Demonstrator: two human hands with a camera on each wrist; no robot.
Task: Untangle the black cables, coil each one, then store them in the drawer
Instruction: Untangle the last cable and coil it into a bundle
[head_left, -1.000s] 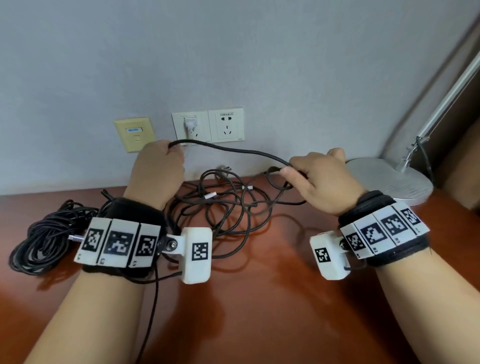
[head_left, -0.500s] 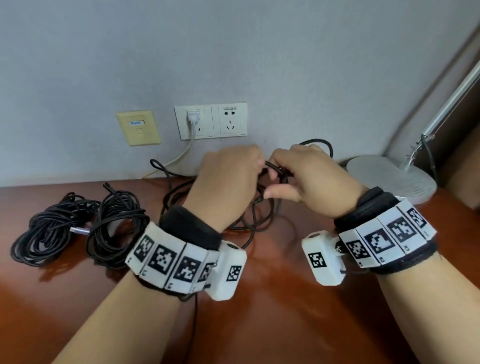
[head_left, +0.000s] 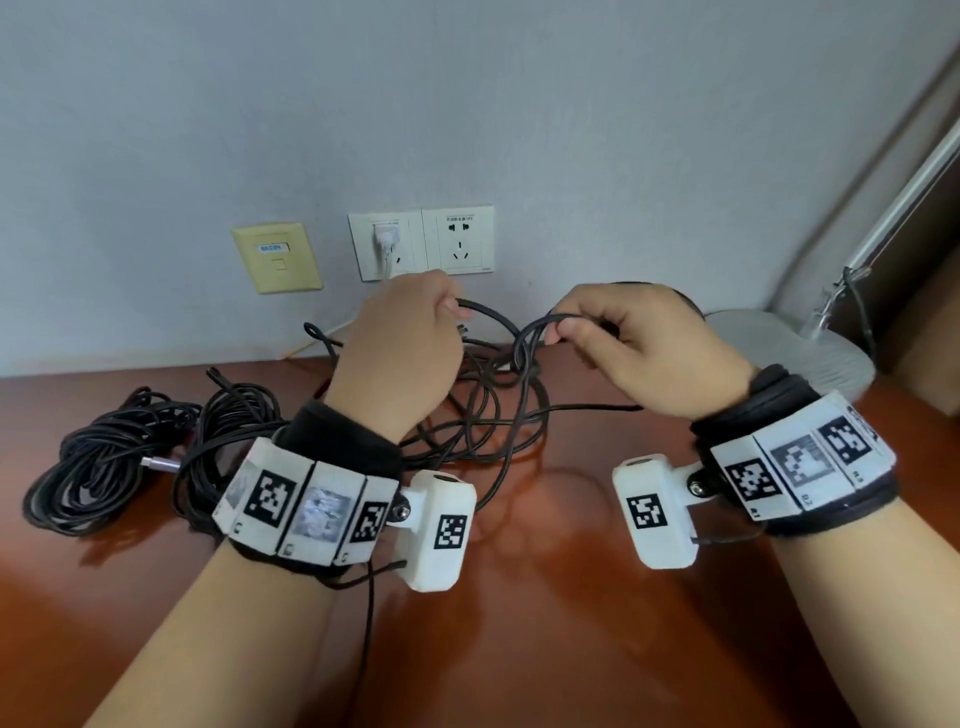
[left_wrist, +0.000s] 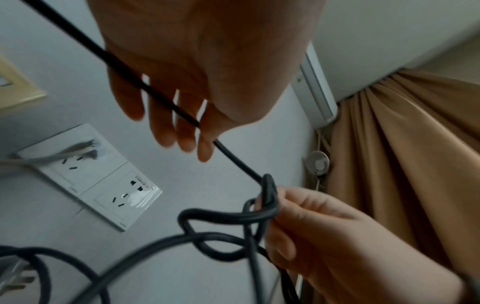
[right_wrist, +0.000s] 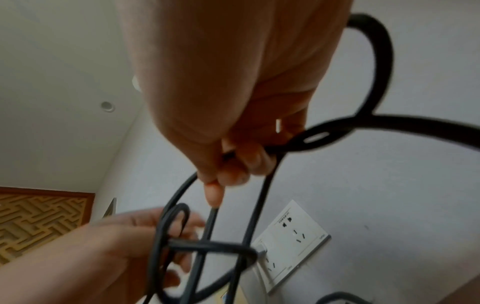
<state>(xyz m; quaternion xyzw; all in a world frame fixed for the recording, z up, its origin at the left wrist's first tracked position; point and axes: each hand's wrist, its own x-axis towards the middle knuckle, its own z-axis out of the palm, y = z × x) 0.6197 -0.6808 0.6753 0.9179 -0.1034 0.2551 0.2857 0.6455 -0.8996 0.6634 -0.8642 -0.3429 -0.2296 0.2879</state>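
Note:
A tangle of black cables (head_left: 493, 421) lies on the brown desk (head_left: 545, 634) below the wall sockets. My left hand (head_left: 451, 307) grips one strand (left_wrist: 235, 162) that runs through its curled fingers. A short way to its right, my right hand (head_left: 560, 328) pinches a small bunch of loops (left_wrist: 269, 197) lifted above the tangle. The strand runs taut from my left hand into those loops. In the right wrist view my right hand (right_wrist: 228, 168) holds the cable and a larger loop (right_wrist: 376, 67) arcs behind it. Two bundled black cables (head_left: 104, 473) (head_left: 228, 431) lie at the left. No drawer is in view.
A double wall socket (head_left: 457, 239) with a white plug (head_left: 387, 240) and a yellow wall plate (head_left: 275, 257) sit on the wall behind. A lamp base (head_left: 789, 353) with a slanted metal arm (head_left: 904, 202) stands at the right. The wall closes off the desk's far edge.
A second ago my hands held a stretch of cable wide apart. They came together over the tangle, and now they have parted a little, the left drawing a strand leftward.

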